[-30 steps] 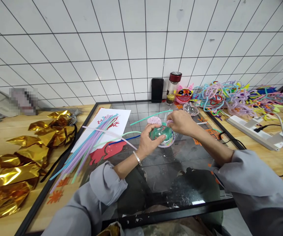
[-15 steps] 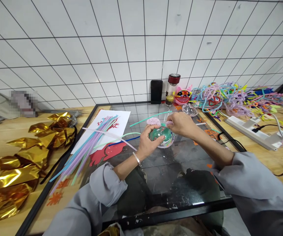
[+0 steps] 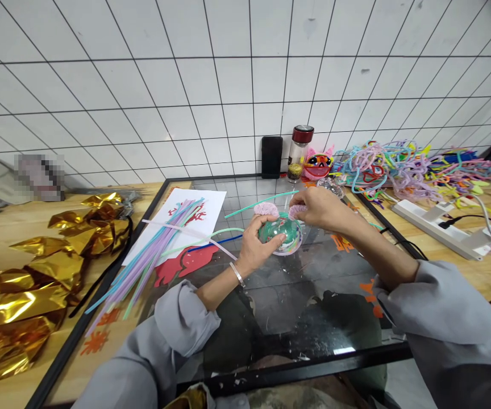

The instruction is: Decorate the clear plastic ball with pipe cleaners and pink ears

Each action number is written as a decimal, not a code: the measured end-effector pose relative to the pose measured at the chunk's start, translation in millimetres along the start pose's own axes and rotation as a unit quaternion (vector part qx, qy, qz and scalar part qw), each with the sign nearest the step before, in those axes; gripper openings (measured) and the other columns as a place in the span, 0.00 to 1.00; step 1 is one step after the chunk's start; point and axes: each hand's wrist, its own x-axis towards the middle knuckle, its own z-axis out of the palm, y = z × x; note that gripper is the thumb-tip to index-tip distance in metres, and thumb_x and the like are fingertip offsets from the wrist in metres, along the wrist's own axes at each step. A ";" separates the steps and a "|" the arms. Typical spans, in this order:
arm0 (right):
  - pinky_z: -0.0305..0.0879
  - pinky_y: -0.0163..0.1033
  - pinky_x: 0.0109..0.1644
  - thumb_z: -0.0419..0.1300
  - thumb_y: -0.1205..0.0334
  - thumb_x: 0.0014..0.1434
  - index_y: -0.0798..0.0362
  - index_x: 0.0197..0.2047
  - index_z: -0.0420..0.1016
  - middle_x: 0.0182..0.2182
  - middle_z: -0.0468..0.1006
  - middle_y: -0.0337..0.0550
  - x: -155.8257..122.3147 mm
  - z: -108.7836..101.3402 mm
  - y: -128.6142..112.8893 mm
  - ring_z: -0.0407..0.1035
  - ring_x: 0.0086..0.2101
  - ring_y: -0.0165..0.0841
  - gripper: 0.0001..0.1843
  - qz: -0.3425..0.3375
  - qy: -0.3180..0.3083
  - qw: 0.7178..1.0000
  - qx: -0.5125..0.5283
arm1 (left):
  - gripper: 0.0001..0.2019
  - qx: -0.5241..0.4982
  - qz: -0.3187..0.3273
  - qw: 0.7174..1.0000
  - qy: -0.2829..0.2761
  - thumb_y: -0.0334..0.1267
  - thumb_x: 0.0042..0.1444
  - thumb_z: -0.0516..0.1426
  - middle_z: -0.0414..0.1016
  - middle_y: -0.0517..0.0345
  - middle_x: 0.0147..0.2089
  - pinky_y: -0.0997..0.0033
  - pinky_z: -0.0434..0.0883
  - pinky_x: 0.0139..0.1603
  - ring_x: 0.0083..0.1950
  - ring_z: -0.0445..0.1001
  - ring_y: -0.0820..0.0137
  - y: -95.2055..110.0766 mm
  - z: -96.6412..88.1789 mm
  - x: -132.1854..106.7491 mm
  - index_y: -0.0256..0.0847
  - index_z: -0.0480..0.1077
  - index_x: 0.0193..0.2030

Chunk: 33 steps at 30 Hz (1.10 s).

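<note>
Slight movement to the right is noted for the right hand (image 3: 322, 209) since the earlier frame; the clear plastic shell (image 3: 336, 187) beyond is now partly hidden by it. Open room is left on the glass tabletop (image 3: 288, 289) between the black near edge (image 3: 356, 362) and the green dome (image 3: 283, 227). The dome is gripped at its left side by the left hand (image 3: 256, 241). A pink fuzzy piece (image 3: 298, 212) is pinched by the right at the dome's upper right; another (image 3: 266, 209) is seen just beyond the left fingers.
</note>
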 end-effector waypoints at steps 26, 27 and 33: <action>0.52 0.37 0.36 0.58 0.66 0.58 0.55 0.39 0.83 0.37 0.85 0.47 13.0 2.7 -27.7 0.73 0.37 0.36 0.12 -0.038 0.013 0.998 0.040 | 0.30 -0.103 -0.063 0.992 0.039 0.47 0.45 0.70 0.66 0.55 0.47 0.66 0.67 0.54 0.51 0.71 0.66 -4.3 6.9 -2.0 0.45 0.55 0.45; 0.51 0.37 0.36 0.58 0.66 0.57 0.55 0.38 0.84 0.37 0.85 0.48 12.9 2.6 -27.6 0.73 0.37 0.36 0.12 -0.038 0.013 0.998 0.038 | 0.31 -0.104 -0.061 0.992 0.038 0.47 0.45 0.70 0.67 0.55 0.47 0.66 0.67 0.55 0.52 0.71 0.66 -4.4 7.0 -2.0 0.45 0.54 0.45; 0.49 0.38 0.35 0.59 0.65 0.58 0.56 0.36 0.83 0.36 0.84 0.49 11.4 2.3 -26.7 0.73 0.37 0.36 0.11 -0.029 0.007 0.999 0.020 | 0.31 -0.104 -0.064 0.991 0.044 0.46 0.44 0.70 0.65 0.55 0.48 0.64 0.68 0.57 0.52 0.71 0.66 -3.5 6.2 -2.6 0.45 0.55 0.45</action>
